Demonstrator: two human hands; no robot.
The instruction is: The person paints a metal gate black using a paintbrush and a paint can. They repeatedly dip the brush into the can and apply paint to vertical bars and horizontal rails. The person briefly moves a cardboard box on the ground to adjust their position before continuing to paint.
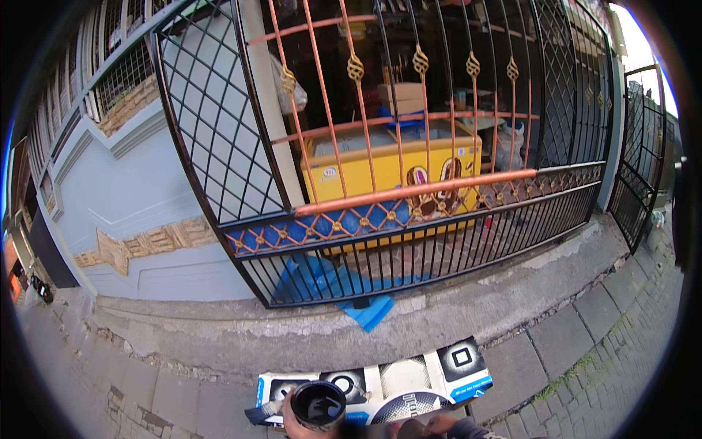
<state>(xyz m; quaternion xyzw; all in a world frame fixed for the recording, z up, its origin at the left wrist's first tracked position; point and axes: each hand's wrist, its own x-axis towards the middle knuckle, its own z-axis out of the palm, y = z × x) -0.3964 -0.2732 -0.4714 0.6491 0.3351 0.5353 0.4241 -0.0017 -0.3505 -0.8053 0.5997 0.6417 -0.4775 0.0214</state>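
My left hand point(289, 422) comes in at the bottom edge and grips a small round can point(318, 404), open at the top and black inside. Just behind the can, a flattened white and blue printed cardboard box point(409, 380) is spread out over the pavement. Only the fingertips of my right hand point(436, 424) show at the bottom edge, close to the box's near side. Whether they hold anything is hidden. Ahead stands a black metal gate point(409, 241) with several orange-painted bars point(417, 189) and gold ornaments.
A yellow chest freezer point(387, 172) stands behind the gate. A blue sheet point(369, 311) pokes out under the gate onto a concrete step point(292, 329). A pale blue wall point(124, 190) is on the left and a second black gate point(643, 168) on the right. Paving stones point(599, 322) lie to the right.
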